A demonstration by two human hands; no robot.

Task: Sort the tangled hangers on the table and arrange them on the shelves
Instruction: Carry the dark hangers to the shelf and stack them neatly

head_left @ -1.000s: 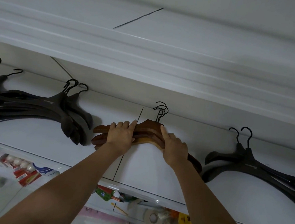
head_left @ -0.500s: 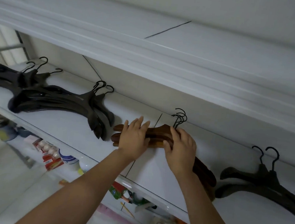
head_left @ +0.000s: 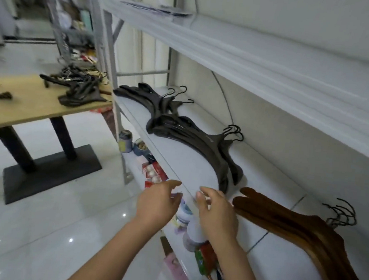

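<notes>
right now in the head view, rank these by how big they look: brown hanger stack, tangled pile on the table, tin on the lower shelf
1. brown hanger stack, though it lies nearest the camera
2. tangled pile, farther off, so true size is unsure
3. tin

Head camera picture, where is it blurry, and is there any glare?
Head view: motion blur smears the table and its tangled hangers; small light spots glare on the glossy floor; the brown hangers look sharper; lighting is soft, with faint shadows under the black hangers.
</notes>
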